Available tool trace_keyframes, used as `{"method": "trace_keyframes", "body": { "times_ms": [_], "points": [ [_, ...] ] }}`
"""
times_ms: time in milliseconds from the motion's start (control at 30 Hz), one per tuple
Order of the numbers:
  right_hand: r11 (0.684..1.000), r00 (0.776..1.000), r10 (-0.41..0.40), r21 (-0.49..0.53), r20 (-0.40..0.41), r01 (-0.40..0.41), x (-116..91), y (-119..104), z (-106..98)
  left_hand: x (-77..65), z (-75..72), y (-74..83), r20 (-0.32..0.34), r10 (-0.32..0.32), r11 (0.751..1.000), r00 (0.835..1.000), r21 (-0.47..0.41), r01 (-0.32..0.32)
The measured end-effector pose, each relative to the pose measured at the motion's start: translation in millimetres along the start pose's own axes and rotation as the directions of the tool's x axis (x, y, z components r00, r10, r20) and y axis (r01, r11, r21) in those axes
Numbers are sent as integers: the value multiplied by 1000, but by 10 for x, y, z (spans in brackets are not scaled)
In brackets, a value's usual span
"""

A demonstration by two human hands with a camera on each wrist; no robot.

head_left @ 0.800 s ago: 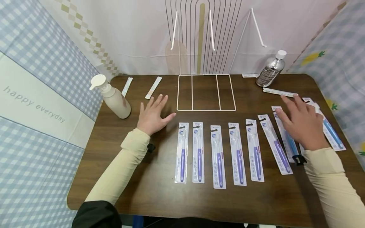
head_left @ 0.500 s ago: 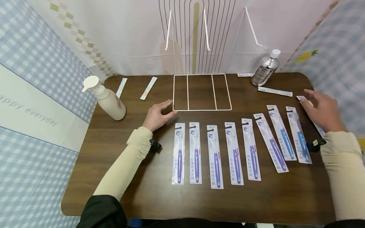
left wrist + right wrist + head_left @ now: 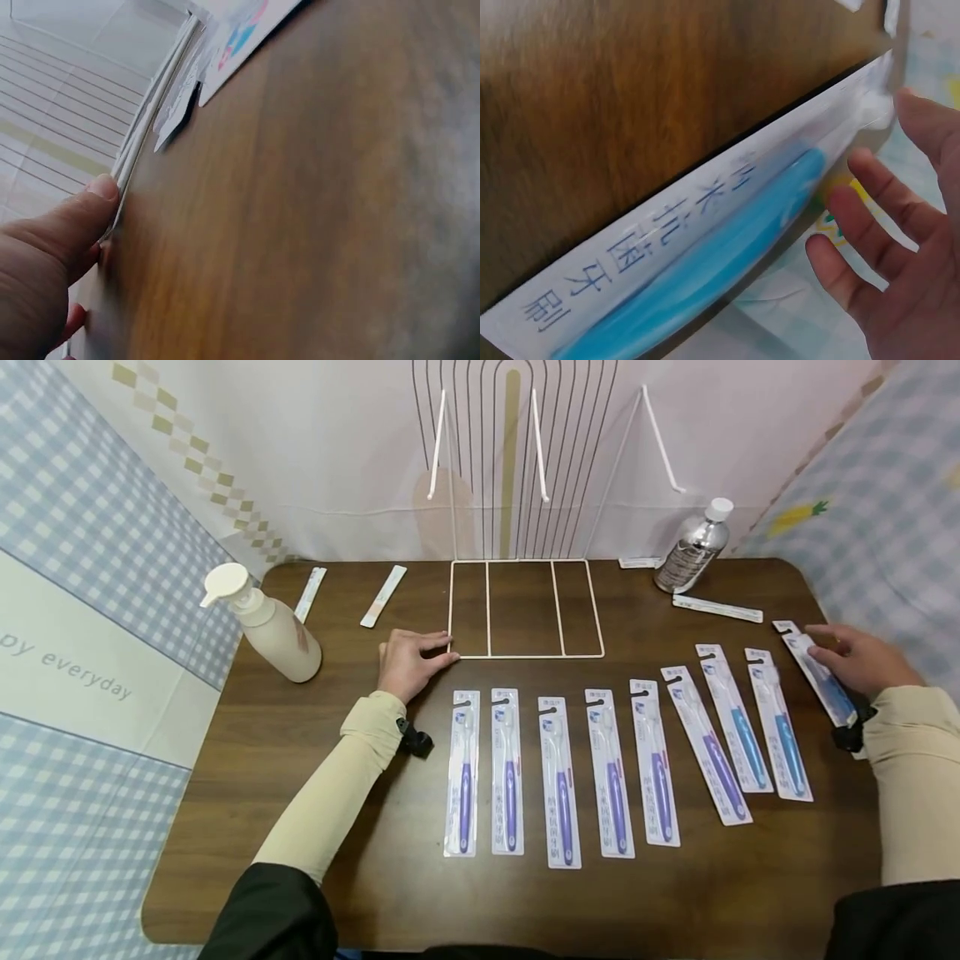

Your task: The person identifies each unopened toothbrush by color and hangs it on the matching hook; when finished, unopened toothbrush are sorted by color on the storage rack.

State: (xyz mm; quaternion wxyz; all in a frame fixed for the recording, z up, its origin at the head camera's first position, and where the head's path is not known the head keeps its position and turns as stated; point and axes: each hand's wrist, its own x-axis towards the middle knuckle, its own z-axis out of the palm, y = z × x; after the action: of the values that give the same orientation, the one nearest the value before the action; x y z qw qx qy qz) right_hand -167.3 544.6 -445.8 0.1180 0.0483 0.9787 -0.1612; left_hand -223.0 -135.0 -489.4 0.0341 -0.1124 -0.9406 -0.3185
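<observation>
Pick-up time, maybe: your loose-fingered right hand should pinch the long, plastic-packed blue toothbrush beside it; your left hand pinches the white wire rack.

The tabletop has a smooth wood-grain finish with a low sheen. The toothbrush packs pair printed card with glossy clear plastic, and the blue toothbrush handle looks like smooth plastic. The wire rack appears to be white-coated metal. The pump bottle looks matt plastic; the silvery bottle is shiny and metallic-looking. The gingham drape is matt cloth.
</observation>
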Motion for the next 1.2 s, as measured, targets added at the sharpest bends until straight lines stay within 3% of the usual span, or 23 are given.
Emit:
{"method": "trace_keyframes", "body": {
  "times_ms": [133,367,600,833,900,1000,1200],
  "points": [
    [1000,1000,-20,5,22,20,2,135,50,5,7,-3,21,6,1000,1000,12,-7],
    [999,999,-29,30,-18,30,-35,248,136,51,10,-39,9,38,999,999,14,-38],
    [995,994,-54,76,-98,61,-25,236,162,54,-23,-39,-4,38,999,999,3,-38],
    [995,973,8,97,-230,14,-70,123,75,51,-16,-66,-7,26,1000,1000,7,-26],
    [996,954,14,85,-298,12,-102,-22,-27,52,-16,-71,-8,22,1000,1000,9,-21],
    [996,906,-6,83,-423,45,-199,-381,-219,54,-13,-77,-6,13,1000,1000,11,-12],
    [976,731,-114,62,-673,209,-510,-1346,-515,44,9,-87,3,-6,1000,1000,10,6]
  ]
}}
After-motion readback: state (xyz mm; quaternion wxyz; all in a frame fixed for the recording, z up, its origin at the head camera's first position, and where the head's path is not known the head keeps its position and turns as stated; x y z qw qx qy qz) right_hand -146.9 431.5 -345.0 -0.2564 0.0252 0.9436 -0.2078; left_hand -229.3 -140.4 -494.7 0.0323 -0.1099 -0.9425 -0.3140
